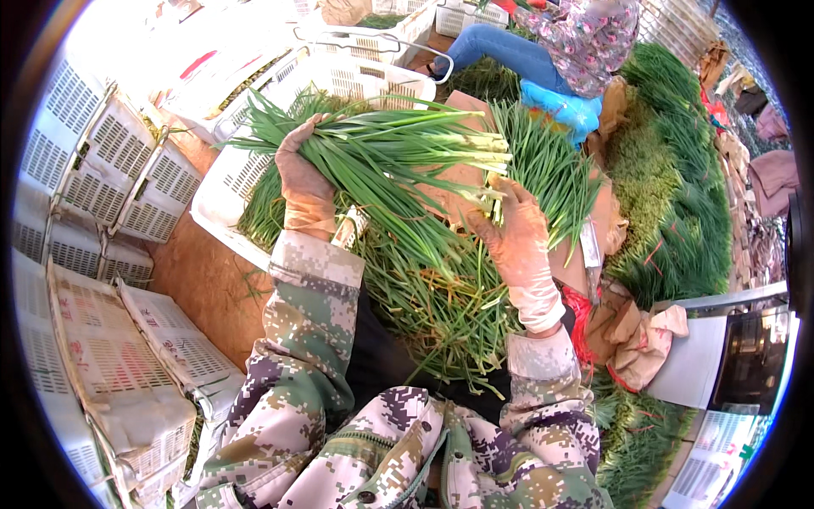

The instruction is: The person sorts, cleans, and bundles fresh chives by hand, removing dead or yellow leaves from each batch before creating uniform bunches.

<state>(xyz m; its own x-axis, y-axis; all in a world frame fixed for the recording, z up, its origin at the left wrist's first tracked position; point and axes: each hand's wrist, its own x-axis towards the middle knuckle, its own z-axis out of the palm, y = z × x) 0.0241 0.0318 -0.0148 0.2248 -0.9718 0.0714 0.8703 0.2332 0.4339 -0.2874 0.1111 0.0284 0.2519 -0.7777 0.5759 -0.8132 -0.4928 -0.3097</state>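
Observation:
A bunch of long flat green leaves with pale stem ends, which looks like garlic chives (390,148), lies across in front of me. My left hand (307,182), in a pale stained glove, is wrapped around its leafy end. At the stem ends, my gloved right hand (515,242) has thumb and fingers closed on a few pale, root-like ends hanging below the bunch. Below both hands spreads a heap of loose, tangled greens (441,314), some yellowed. A white plastic crate (233,191) holding more greens stands just beyond my left hand.
White slatted crates (119,356) are stacked along my left. To the right are laid greens (555,170), a long dark-green pile (678,204), red ties (578,327) and crumpled brown paper (636,339). Another person (543,51) in jeans sits at the far side.

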